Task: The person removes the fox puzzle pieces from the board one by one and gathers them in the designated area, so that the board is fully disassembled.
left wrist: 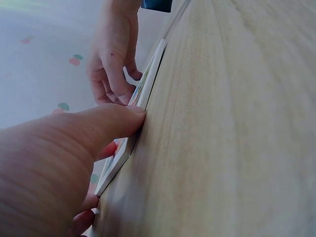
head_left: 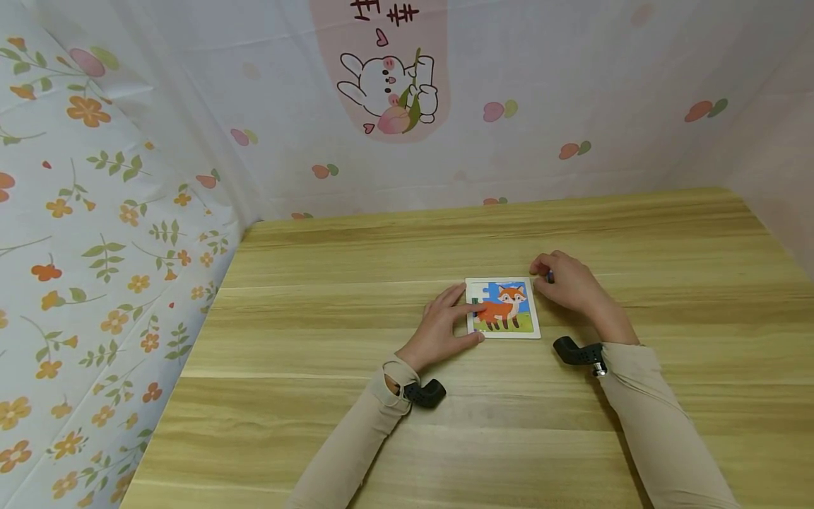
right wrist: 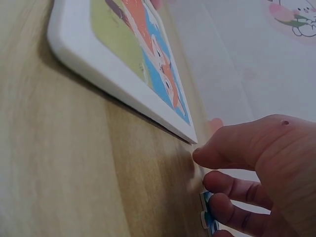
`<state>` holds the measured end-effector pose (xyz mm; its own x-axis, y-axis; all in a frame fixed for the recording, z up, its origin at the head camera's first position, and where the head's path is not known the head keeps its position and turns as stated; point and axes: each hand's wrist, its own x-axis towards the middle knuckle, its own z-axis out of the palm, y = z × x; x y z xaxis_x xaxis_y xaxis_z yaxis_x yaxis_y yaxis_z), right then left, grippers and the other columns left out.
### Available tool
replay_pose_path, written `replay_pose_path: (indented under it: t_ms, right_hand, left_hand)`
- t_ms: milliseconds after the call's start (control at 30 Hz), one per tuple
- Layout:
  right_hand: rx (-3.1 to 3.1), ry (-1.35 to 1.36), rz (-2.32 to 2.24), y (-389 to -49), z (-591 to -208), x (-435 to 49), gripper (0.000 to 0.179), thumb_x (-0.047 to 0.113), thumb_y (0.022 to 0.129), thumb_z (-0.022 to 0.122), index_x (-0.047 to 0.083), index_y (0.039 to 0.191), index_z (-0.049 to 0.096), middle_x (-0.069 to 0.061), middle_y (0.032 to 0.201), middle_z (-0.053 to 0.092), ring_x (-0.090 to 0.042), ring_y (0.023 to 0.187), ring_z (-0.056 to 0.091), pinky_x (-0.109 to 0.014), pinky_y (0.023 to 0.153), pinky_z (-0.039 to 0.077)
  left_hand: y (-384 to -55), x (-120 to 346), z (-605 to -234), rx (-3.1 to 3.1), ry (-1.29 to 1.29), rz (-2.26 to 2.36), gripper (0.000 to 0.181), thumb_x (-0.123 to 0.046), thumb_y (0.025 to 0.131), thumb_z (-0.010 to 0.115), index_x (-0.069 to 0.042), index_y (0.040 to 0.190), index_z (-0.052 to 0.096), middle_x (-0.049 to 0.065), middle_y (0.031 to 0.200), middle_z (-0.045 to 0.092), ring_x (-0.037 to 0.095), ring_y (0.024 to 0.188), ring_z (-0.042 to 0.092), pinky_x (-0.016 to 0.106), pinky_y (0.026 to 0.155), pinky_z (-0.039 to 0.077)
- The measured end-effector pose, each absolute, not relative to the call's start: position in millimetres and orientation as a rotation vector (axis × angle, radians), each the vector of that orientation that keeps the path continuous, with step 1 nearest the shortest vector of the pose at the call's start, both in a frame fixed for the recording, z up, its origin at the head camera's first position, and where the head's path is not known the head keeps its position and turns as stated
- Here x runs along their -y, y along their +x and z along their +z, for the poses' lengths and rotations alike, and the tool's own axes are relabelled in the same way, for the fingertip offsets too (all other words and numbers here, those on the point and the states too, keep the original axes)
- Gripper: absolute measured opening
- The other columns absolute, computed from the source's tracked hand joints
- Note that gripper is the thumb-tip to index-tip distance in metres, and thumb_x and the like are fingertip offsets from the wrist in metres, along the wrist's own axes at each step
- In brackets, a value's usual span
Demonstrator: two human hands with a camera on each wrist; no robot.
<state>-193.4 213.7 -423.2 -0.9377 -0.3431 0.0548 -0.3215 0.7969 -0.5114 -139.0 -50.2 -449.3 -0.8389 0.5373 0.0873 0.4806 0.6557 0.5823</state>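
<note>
A small white-framed jigsaw puzzle board (head_left: pixel 512 315) lies flat on the table, showing an orange fox on blue and green. White backing shows in its upper left part. My left hand (head_left: pixel 440 329) holds the board from the left: the thumb is at the near edge, the index finger rests on the picture, and other fingers are along the left edge. Just beyond the board's right edge, my right hand (head_left: pixel 570 286) holds a small blue puzzle piece (right wrist: pixel 209 215) in its curled fingers. The right thumb is by the board's corner in the right wrist view. Fingers hide most of that piece.
The wood-grain table (head_left: pixel 305 304) extends around both hands. Behind it hangs a pale curtain (head_left: pixel 534 63) with a rabbit print, and a flowered cloth (head_left: pixel 108 283) hangs at the left. Black wrist camera mounts (head_left: pixel 427 394) stick out from both sleeves.
</note>
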Motion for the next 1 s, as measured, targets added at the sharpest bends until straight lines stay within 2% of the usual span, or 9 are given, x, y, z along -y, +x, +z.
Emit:
replay_pose_path:
  t_ms: [600, 1000]
  right_hand:
    - [-2.923, -0.562, -0.822, -192.6, -423.5, -210.0, 0.019, 0.002, 0.083, 0.057, -0.004, 0.101, 0.06, -0.02, 0.095, 0.056, -0.032, 0.086, 0.053, -0.048, 0.077, 0.042]
    - [-2.929, -0.567, -0.839, -193.2, -421.3, -207.9, 0.017, 0.0, 0.081, 0.058, -0.004, 0.098, 0.061, -0.019, 0.093, 0.055, -0.031, 0.084, 0.052, -0.047, 0.077, 0.042]
  left_hand:
    - [-139.2, 49.7, -449.5, -2.789, 0.864, 0.93, 0.048, -0.036, 0.084, 0.068, -0.022, 0.129, 0.058, 0.011, 0.15, 0.026, 0.023, 0.139, 0.017, 0.048, 0.105, 0.021]
    - [-139.0, 49.5, -448.7, -2.786, 0.874, 0.936, 0.048, -0.035, 0.083, 0.068, -0.021, 0.129, 0.058, 0.011, 0.15, 0.026, 0.023, 0.138, 0.017, 0.047, 0.104, 0.022]
